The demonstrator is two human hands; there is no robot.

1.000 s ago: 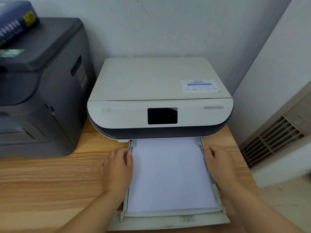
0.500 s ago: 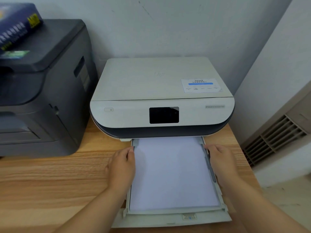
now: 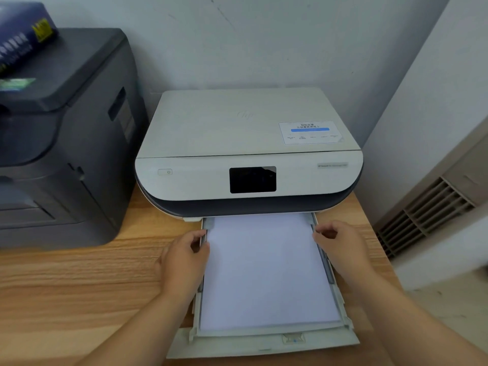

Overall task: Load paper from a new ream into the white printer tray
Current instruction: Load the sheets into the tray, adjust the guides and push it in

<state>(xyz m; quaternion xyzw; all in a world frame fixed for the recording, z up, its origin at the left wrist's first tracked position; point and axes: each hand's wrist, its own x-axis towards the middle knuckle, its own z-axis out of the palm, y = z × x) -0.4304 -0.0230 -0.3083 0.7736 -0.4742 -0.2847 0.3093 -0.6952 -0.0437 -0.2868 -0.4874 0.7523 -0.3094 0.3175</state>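
Observation:
A white printer point(image 3: 248, 143) stands on the wooden table point(image 3: 79, 281) with its tray point(image 3: 264, 344) pulled out toward me. A stack of white paper point(image 3: 266, 270) lies flat in the tray. My left hand point(image 3: 184, 262) pinches the tray's left side guide, thumb and fingers curled around it. Over on the other side, my right hand point(image 3: 340, 249) grips the right side guide the same way. A dark blue paper ream point(image 3: 21, 40) lies on top of the grey printer at the far left.
A large dark grey printer point(image 3: 60, 143) stands to the left of the white one. Walls close in behind and to the right. A vent grille point(image 3: 425, 212) sits low on the right, past the table's edge.
Both hands have crept a little farther forward along the tray's sides toward the printer body. The paper stack stays flat in the tray.

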